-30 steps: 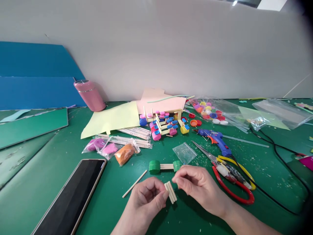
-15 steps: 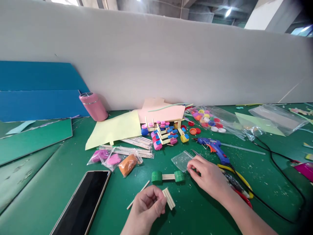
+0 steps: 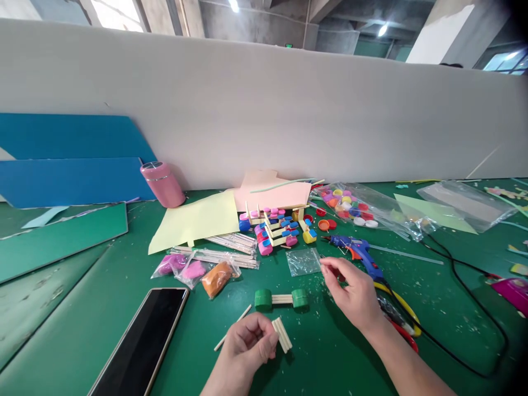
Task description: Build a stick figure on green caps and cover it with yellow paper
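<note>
My left hand (image 3: 252, 342) pinches a small bundle of short pale wooden sticks (image 3: 282, 335), its fingers closed at one end. My right hand (image 3: 350, 286) is at the right edge of a small clear plastic sheet or bag (image 3: 303, 262). Its thumb and index finger are pinched; a thin dark tip shows by them, too small to name. Between and beyond the hands lies a dumbbell-shaped piece with green ends (image 3: 263, 300) joined by pale sticks (image 3: 282, 299). One loose stick (image 3: 233, 328) lies beside my left hand.
A phone (image 3: 140, 341) lies at left, near bagged orange clay (image 3: 216, 278). Behind are stick packs (image 3: 231, 256), yellow paper (image 3: 193, 220) and small colourful assemblies (image 3: 278, 228). At right are a blue glue gun (image 3: 358, 251), its black cord (image 3: 454, 275) and yellow-handled pliers (image 3: 406, 308).
The clear plastic piece has turned and now lies squarer on the table. My right hand has risen slightly, fingers at its edge. My left hand keeps the sticks; the view has tilted up slightly.
</note>
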A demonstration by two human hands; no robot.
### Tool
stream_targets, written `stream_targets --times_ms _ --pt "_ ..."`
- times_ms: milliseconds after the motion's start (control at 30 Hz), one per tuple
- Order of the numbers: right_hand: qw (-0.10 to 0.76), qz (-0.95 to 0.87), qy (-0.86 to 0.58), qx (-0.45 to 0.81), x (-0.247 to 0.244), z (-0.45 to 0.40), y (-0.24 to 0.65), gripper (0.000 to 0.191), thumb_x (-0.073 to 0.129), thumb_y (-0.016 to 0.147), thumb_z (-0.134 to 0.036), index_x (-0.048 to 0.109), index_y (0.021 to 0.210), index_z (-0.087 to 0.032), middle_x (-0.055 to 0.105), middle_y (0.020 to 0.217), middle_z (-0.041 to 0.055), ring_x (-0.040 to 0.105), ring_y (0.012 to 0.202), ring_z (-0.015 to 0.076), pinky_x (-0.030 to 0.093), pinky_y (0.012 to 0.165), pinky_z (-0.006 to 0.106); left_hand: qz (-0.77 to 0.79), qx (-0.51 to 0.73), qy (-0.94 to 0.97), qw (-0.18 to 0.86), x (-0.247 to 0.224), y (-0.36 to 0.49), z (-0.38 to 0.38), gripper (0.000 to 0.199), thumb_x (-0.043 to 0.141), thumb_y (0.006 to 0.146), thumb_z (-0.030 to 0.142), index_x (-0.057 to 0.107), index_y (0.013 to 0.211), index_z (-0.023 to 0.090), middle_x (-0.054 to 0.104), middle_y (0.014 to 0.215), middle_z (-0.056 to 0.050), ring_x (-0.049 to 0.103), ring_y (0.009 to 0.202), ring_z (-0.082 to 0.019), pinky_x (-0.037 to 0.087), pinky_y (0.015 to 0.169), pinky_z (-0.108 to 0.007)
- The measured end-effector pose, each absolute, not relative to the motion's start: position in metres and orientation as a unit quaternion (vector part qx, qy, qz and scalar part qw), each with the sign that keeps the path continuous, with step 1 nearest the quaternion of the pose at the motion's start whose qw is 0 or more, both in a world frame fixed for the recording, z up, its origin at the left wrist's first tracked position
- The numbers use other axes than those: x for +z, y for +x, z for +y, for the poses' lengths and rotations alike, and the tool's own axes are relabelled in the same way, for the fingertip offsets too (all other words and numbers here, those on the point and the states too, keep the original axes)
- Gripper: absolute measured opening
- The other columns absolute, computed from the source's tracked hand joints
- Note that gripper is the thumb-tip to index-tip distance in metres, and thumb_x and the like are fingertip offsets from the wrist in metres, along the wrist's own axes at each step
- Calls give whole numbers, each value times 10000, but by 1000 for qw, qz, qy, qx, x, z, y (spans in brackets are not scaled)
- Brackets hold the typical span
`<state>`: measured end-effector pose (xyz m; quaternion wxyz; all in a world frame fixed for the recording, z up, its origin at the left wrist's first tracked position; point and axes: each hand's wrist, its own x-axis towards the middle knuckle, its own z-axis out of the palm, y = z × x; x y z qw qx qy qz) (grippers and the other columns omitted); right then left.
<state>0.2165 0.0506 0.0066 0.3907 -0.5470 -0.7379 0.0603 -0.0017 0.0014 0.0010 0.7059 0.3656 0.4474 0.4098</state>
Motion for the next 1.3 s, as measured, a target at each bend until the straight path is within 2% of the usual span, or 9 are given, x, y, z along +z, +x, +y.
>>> stream_targets --times_ms 100,167,400,600,933,1300 --pt "461 -738 -486 75 15 44 214 135 520 825 -127 582 937 -172 606 722 22 555 619 122 456 583 236 420 411 321 742 1 -2 1 269 715 664 336 546 601 136 525 533 18 405 525 -72 281 519 -201" --pt "476 -746 -455 96 19 39 208 161 529 811 -96 583 939 -177 592 710 14 545 616 118 450 582 235 389 415 287 771 0 -1 1 230 714 671 287 552 609 136 536 540 15 431 534 -76 301 535 -203" --pt "411 -799 -365 245 16 18 186 217 537 789 -87 557 981 -187 580 744 20 540 621 119 466 588 247 342 440 224 800 -3 -2 4 169 682 703 216 565 616 133 504 507 22 487 539 -92 347 567 -222" --pt "386 -787 -342 338 13 13 179 289 585 789 -192 552 1076 -174 543 800 43 528 646 127 486 561 235 337 431 200 813 0 -4 6 171 671 715 208 560 607 135 505 508 22 496 531 -89 377 593 -236" --pt "377 -787 -350 340 0 11 171 363 580 807 -200 549 1162 -266 601 892 45 559 705 145 486 586 247 336 435 180 816 1 -4 3 146 662 729 201 577 631 134 519 532 24 496 541 -78 383 604 -227" --pt "387 -786 -348 334 1 8 169 377 565 809 -207 547 1182 -259 613 880 50 564 697 144 493 578 246 343 436 186 811 3 -2 4 175 679 713 209 565 607 128 520 521 28 477 526 -71 363 568 -211"
